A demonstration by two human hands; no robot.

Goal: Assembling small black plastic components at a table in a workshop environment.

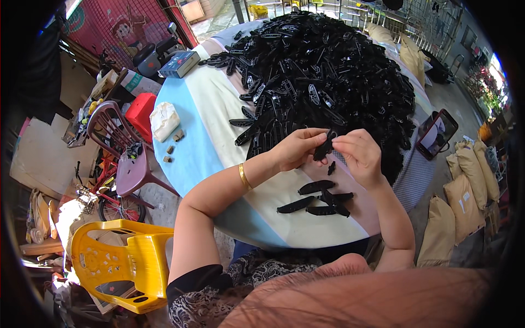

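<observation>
Left hand: closed on black plastic piece, above table centre.
Right hand: pinched on same piece.
Pile: black parts heaped far.
Sacks: closed, right; contents hidden.

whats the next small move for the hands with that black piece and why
Probably lay the black piece, pinched between left hand and right hand, down with the small group of black pieces nearer the table edge, apart from the big heap.
</observation>
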